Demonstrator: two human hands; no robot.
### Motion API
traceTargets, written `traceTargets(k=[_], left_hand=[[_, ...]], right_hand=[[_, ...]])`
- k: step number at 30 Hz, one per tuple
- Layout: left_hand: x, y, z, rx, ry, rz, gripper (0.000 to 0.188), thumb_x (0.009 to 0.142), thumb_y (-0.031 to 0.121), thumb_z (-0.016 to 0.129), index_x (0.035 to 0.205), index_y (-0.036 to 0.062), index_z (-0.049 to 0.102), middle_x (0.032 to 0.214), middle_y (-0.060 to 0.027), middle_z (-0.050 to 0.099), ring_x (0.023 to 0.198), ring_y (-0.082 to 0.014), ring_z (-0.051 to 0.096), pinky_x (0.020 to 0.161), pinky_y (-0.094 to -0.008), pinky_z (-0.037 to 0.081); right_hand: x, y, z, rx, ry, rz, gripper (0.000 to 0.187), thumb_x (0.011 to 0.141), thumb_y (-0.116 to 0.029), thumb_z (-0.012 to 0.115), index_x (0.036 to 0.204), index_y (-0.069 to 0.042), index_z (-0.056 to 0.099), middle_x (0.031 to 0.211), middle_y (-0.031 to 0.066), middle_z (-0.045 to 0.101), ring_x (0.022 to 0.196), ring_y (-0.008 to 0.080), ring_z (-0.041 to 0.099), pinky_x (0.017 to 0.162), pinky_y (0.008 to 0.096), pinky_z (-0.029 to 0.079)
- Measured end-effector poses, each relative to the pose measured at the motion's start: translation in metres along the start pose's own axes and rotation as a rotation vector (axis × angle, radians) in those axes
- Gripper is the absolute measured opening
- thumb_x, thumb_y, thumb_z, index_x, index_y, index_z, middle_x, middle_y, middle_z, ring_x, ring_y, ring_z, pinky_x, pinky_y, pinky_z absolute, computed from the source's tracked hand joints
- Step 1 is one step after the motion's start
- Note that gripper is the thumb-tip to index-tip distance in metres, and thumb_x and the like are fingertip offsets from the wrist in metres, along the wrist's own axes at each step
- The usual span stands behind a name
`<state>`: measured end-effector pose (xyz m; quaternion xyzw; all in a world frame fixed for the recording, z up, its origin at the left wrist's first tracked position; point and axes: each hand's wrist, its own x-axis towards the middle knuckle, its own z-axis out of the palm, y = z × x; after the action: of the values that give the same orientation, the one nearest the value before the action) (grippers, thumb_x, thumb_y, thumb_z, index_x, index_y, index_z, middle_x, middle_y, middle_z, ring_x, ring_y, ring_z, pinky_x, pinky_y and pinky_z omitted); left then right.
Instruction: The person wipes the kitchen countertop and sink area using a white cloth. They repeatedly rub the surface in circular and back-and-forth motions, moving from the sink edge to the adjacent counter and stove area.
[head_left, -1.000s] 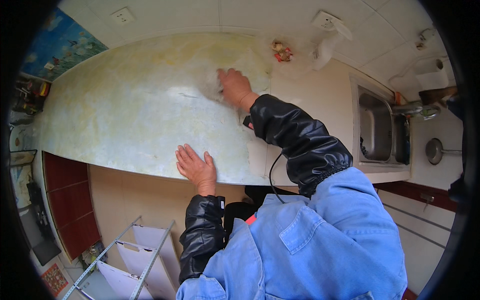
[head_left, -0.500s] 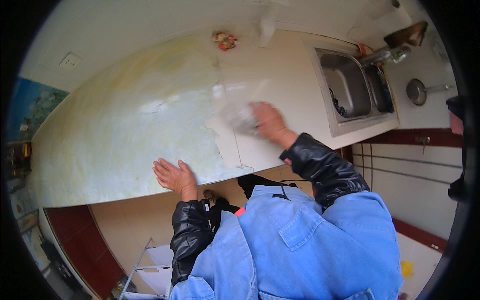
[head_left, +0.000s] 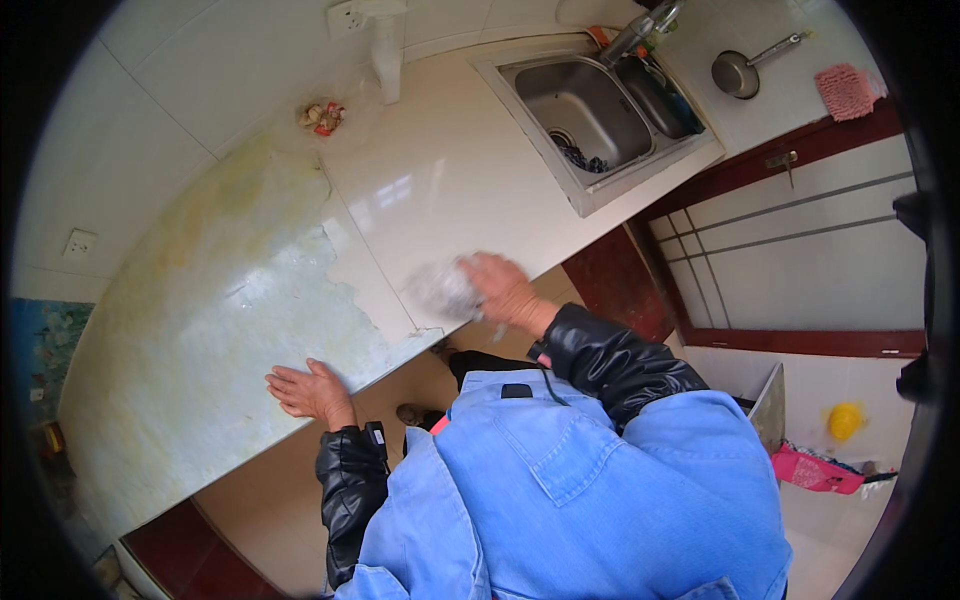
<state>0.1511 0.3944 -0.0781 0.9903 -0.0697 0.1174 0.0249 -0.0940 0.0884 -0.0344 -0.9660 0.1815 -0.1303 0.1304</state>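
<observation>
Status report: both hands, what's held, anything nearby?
Left hand: flat on marbled covering. Right hand: holding whitish wad, motion-blurred. Close by: ragged edge of covering, left of wad.

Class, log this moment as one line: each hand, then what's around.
left hand: palm down on mottled countertop | right hand: holding pale wad, blurred | around: steel sink, saucepan

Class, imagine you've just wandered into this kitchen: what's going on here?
A person in a blue jacket is at a countertop. Their right hand holds a blurred, whitish wad near the front edge; its material is unclear. Their left hand lies palm down, fingers spread, on the ragged-edged, marbled covering over the left part. The metal sink sits farther right, untouched.
</observation>
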Motion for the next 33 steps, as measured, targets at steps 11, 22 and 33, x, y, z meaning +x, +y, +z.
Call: traceTargets(k=[11,22,33], left_hand=[[-0.004,0.000,0.007,-0.138,-0.010,0.087,0.081,0.094,0.041,0.062,0.153,-0.0053,0.032,0.160,-0.0282,0.028,0.150,-0.0430,0.022,0.119,-0.0563,0.020],[0.013,-0.058,0.050,-0.078,-0.029,0.019,0.077,0.095,0.040,0.061,0.155,0.0013,0.033,0.160,-0.0195,0.034,0.150,-0.0352,0.027,0.116,-0.0564,0.023],[-0.003,-0.060,0.045,-0.090,-0.003,0.010,0.080,0.091,0.043,0.063,0.154,0.0018,0.035,0.160,-0.0170,0.034,0.148,-0.0368,0.028,0.116,-0.0569,0.022]], right_hand=[[-0.008,0.094,-0.023,-0.180,0.117,0.742,0.073,0.077,-0.019,0.073,0.145,-0.012,0.047,0.121,0.0194,0.056,0.114,0.0422,0.055,0.093,0.0506,0.050],[0.050,-0.044,0.026,0.287,0.021,-0.003,0.080,0.068,-0.010,0.075,0.144,-0.013,0.049,0.126,0.0187,0.055,0.115,0.0393,0.056,0.096,0.0458,0.049],[0.107,-0.089,0.082,0.047,-0.088,0.046,0.070,0.076,-0.016,0.073,0.142,-0.013,0.050,0.123,0.0198,0.057,0.109,0.0399,0.057,0.086,0.0512,0.050]])
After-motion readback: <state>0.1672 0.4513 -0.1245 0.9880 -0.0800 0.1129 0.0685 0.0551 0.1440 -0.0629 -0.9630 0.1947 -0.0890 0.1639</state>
